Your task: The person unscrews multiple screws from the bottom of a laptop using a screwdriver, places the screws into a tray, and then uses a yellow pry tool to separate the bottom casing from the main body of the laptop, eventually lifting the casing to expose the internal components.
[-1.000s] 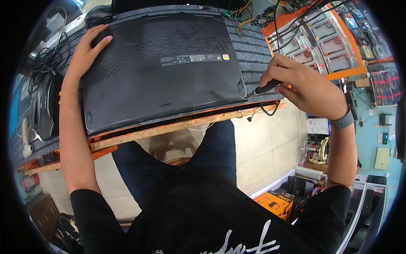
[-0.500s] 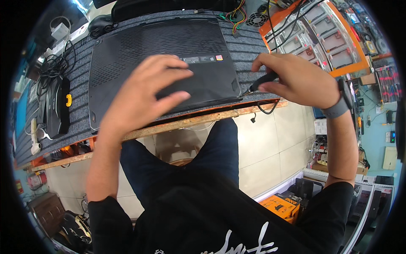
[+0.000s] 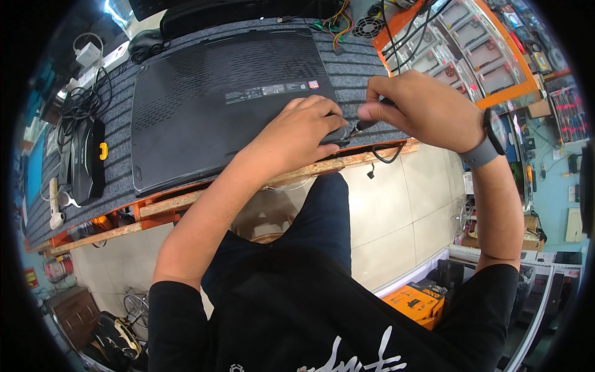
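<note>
A black laptop (image 3: pixel 211 105) lies bottom-up on a grey ribbed mat (image 3: pixel 356 59) on the bench. My left hand (image 3: pixel 304 133) rests on the laptop's near right corner, fingers curled over its edge. My right hand (image 3: pixel 421 108) is just to the right of that corner and grips a black screwdriver (image 3: pixel 365 124), its tip pointing at the corner beside my left fingers. A dark watch with a grey band sits on my right wrist.
A black device with a yellow tab (image 3: pixel 87 158) and tangled cables (image 3: pixel 77 108) lie at the left. An orange rack of small drawers (image 3: pixel 477 49) stands at the back right. The bench has a worn wooden front edge (image 3: pixel 204 195). Orange boxes (image 3: pixel 418 301) sit on the tiled floor.
My left hand left the laptop's far left corner, swept right across it and settled on the near right corner. My right hand with the screwdriver stayed at that corner.
</note>
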`<state>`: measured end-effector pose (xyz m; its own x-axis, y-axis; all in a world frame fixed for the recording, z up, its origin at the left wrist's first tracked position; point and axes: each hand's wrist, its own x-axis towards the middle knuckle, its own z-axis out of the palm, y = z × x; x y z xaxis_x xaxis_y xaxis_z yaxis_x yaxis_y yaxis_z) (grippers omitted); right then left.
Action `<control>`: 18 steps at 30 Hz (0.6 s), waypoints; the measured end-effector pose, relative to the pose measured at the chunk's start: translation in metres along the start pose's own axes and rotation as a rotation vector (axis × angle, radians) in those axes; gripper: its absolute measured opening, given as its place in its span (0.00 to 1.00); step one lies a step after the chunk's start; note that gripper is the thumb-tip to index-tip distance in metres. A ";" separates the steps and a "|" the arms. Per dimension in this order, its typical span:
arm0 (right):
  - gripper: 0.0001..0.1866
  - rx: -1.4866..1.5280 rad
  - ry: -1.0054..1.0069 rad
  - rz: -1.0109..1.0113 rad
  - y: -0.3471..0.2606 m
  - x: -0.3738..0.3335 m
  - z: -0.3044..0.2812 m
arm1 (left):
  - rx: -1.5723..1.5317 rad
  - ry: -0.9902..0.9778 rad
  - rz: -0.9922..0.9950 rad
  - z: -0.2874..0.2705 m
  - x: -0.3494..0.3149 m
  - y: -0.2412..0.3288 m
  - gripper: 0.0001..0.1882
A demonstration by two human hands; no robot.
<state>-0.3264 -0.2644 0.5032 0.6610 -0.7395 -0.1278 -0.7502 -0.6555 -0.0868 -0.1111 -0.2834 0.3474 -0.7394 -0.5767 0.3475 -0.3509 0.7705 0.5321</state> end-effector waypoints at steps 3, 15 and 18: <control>0.10 0.076 0.009 -0.010 0.000 0.002 -0.001 | -0.002 0.002 0.010 0.005 0.005 0.000 0.22; 0.08 0.074 0.081 -0.108 0.002 0.005 -0.011 | -0.048 0.125 0.020 0.019 0.015 -0.001 0.10; 0.08 0.040 0.124 -0.077 0.001 0.004 -0.020 | -0.053 0.215 0.020 0.014 0.016 -0.001 0.08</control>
<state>-0.3239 -0.2707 0.5223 0.7122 -0.7019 0.0039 -0.6955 -0.7064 -0.1315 -0.1309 -0.2897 0.3415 -0.6042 -0.6104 0.5123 -0.3025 0.7704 0.5612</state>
